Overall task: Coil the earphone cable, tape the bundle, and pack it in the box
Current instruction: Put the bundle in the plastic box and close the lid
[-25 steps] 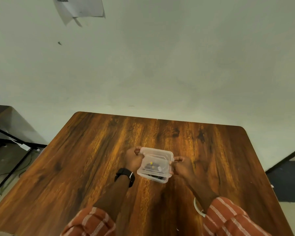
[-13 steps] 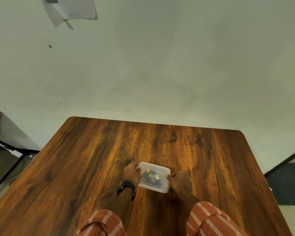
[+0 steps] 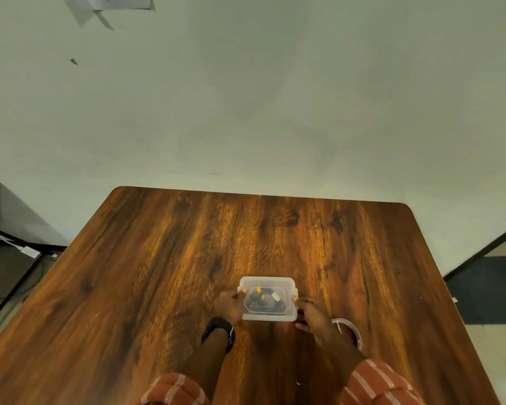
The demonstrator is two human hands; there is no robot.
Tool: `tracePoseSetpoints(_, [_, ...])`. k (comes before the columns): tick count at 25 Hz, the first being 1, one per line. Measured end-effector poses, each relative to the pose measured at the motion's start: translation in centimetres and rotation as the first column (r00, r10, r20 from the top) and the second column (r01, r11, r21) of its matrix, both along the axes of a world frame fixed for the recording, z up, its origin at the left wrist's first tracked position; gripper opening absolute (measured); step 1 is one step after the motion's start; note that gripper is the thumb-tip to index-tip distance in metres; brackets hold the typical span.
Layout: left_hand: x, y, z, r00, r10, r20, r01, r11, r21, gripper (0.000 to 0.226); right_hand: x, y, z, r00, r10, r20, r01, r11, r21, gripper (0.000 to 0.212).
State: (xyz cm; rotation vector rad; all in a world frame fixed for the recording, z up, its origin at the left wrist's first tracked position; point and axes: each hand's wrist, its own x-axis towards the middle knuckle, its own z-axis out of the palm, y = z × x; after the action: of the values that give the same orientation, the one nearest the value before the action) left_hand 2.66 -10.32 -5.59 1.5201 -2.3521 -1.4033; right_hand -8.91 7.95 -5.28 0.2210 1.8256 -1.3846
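A small clear plastic box (image 3: 268, 283) with its lid on rests on the wooden table (image 3: 158, 273), near the front middle. Through the lid I see the dark coiled earphone cable (image 3: 259, 301) with yellow bits and a white piece. My left hand (image 3: 230, 305), with a black watch on the wrist, grips the box's left side. On the opposite side my right hand (image 3: 314, 318) holds the box at its near corner. A roll of clear tape (image 3: 349, 330) lies just right of my right hand, partly hidden by the wrist.
The table's far edge meets a pale wall (image 3: 275, 112). A second dark table (image 3: 9, 211) with black legs stands at the left, with cables on the floor. A dark mat (image 3: 488, 290) lies on the floor at the right. Paper (image 3: 108, 4) hangs on the wall.
The box has been set square with the table and a little farther from me, both hands still on its sides. The tape roll is back in view beside my right wrist.
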Motion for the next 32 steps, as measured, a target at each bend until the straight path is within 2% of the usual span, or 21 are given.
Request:
tracePoseSetpoints(1, [0.8,1.0,0.2,1.0,0.008,-0.028,-0.006,0.999,0.052,0.035,0.3,0.9,0.1,1.0,-0.017,0.004,0.016,1.0,0.017,0.018])
tracePoseSetpoints(4, [3.4,3.4,0.3,0.983,0.098,-0.157,-0.035,0.931,0.364,0.021,1.7,3.6,0.7,0.999,-0.025,-0.03,0.028,0.997,0.077,0.015])
tracePoseSetpoints(6, [5.0,4.9,0.6,0.97,0.146,-0.193,-0.052,0.904,0.424,0.015,2.7,5.1,0.8,0.984,0.055,-0.168,-0.029,0.988,0.153,0.01])
tracePoseSetpoints(8, [5.4,5.9,1.3,0.957,0.199,-0.213,-0.113,0.925,0.362,0.012,3.6,5.4,1.2,0.939,0.096,-0.33,-0.035,0.982,0.187,0.003])
tracePoseSetpoints(10, [5.3,6.6,2.1,0.969,0.173,-0.175,-0.145,0.976,0.161,0.017,4.4,5.0,1.3,0.867,0.128,-0.482,0.01,0.962,0.272,0.009])
tracePoseSetpoints(12, [5.1,7.1,2.5,0.986,0.118,-0.115,-0.121,0.992,-0.021,0.019,5.1,4.6,1.1,0.798,0.17,-0.578,0.046,0.939,0.34,0.015])
tracePoseSetpoints(15, [4.7,7.6,2.7,1.0,0.007,0.028,0.0,0.974,-0.227,0.024,6.2,4.5,0.6,0.741,0.221,-0.634,0.041,0.928,0.371,0.015])
tracePoseSetpoints(18, [4.4,7.5,2.7,0.996,0.007,0.083,0.016,0.963,-0.269,0.025,6.0,4.5,1.0,0.731,0.246,-0.636,0.021,0.924,0.382,0.017])
tracePoseSetpoints(20, [4.6,7.8,2.5,0.999,0.011,0.053,0.005,0.958,-0.285,0.028,5.8,5.9,1.6,0.69,0.275,-0.669,0.013,0.92,0.391,0.021])
tracePoseSetpoints(22, [5.5,8.7,2.1,0.999,-0.014,0.039,0.031,0.881,-0.473,0.033,5.8,9.2,1.4,0.536,0.435,-0.724,0.068,0.832,0.55,0.025])
tracePoseSetpoints(23, [6.0,9.7,2.0,0.995,-0.087,0.047,0.098,0.816,-0.57,0.032,5.8,11.3,1.0,0.477,0.551,-0.684,0.077,0.749,0.658,0.033])
tracePoseSetpoints(24, [6.2,11.1,1.9,0.983,-0.181,0.041,0.165,0.752,-0.639,0.029,6.0,13.2,0.5,0.461,0.655,-0.599,0.041,0.659,0.751,0.043])
tracePoseSetpoints(26, [5.7,14.2,2.1,0.948,-0.313,-0.057,0.211,0.752,-0.625,0.024,6.1,15.9,-0.5,0.471,0.755,-0.456,-0.099,0.559,0.823,0.05])
tracePoseSetpoints(28, [4.9,16.2,2.5,0.941,-0.293,-0.168,0.175,0.848,-0.501,0.026,6.0,16.7,-0.6,0.456,0.774,-0.439,-0.158,0.556,0.816,0.047])
tracePoseSetpoints(30, [4.8,16.1,2.2,0.95,-0.178,-0.256,0.039,0.882,-0.469,0.028,6.4,16.0,0.3,0.436,0.713,-0.549,-0.119,0.651,0.75,0.047])
tracePoseSetpoints(32, [5.2,14.7,3.2,0.964,-0.027,-0.263,-0.102,0.88,-0.464,0.028,6.9,13.9,1.8,0.333,0.614,-0.715,-0.095,0.777,0.622,0.046])
